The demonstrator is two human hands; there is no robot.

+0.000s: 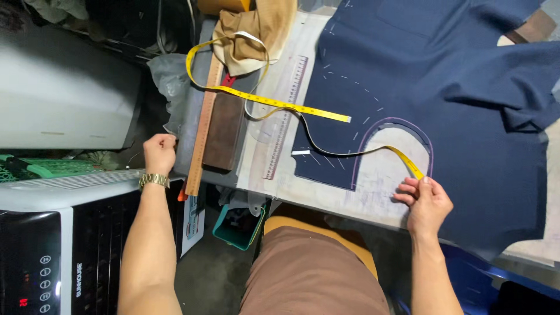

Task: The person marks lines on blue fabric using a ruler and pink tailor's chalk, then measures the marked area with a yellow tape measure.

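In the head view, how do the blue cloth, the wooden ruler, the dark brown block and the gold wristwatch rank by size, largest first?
1. blue cloth
2. wooden ruler
3. dark brown block, shorter than the ruler but wider
4. gold wristwatch

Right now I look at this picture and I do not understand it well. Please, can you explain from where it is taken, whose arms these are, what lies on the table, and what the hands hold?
There is no machine here. A person wears a camera on the head, so the single picture looks down on that person's own two arms and brown lap.

The right hand pinches one end of a yellow measuring tape against the purple-edged curved cutout of a dark blue fabric. The tape loops away across the work table towards a tan cloth.

The left hand, with a gold wristwatch, is closed at the table's left edge and holds none of the tools. Near it lie a long wooden ruler, a dark brown block and a clear ruler.
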